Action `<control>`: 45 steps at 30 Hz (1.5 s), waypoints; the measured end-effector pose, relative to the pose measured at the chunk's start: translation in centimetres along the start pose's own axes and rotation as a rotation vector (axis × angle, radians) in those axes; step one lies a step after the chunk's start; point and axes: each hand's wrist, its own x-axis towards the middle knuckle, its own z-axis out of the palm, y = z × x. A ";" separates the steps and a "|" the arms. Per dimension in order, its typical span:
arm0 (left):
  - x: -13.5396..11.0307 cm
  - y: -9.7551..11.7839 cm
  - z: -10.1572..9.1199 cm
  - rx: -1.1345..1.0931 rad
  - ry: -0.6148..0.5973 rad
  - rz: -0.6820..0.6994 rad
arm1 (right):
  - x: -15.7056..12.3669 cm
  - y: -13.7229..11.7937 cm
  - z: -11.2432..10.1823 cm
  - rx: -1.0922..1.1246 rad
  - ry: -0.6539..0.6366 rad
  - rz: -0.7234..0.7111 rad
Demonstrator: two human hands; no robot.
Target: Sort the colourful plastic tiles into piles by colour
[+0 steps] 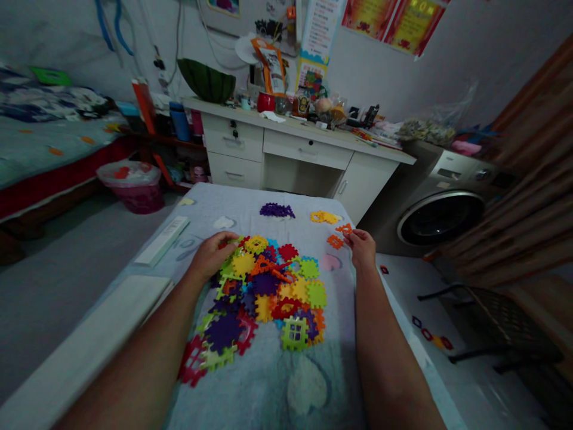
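A heap of colourful plastic puzzle tiles [268, 292] lies in the middle of the cloth-covered table [250, 388]. My left hand [212, 255] rests on the heap's far left edge, fingers curled onto a tile there. My right hand [362, 248] is at the table's right side, fingertips pinched on an orange tile [344, 229], with another orange tile [335, 241] just beside it. Farther back lie a small purple group [276, 210] and a yellow group [325, 217].
A white flat box [162, 240] lies at the table's left edge. Beyond stand a cluttered white desk [295, 143], a washing machine [441, 206] on the right, a pink bin [134, 186] and a bed [40, 149] on the left.
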 end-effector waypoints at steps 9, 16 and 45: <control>0.0 -0.1 0.1 -0.042 -0.002 0.008 | 0.1 0.5 -2.2 -0.817 0.122 -0.061; 0.2 -0.5 0.0 -0.034 -0.015 0.009 | -0.2 -0.2 -1.8 -1.215 -0.043 0.036; 0.1 -0.1 0.1 -0.012 -0.006 0.026 | -5.6 -2.0 6.9 -0.907 -0.800 -0.354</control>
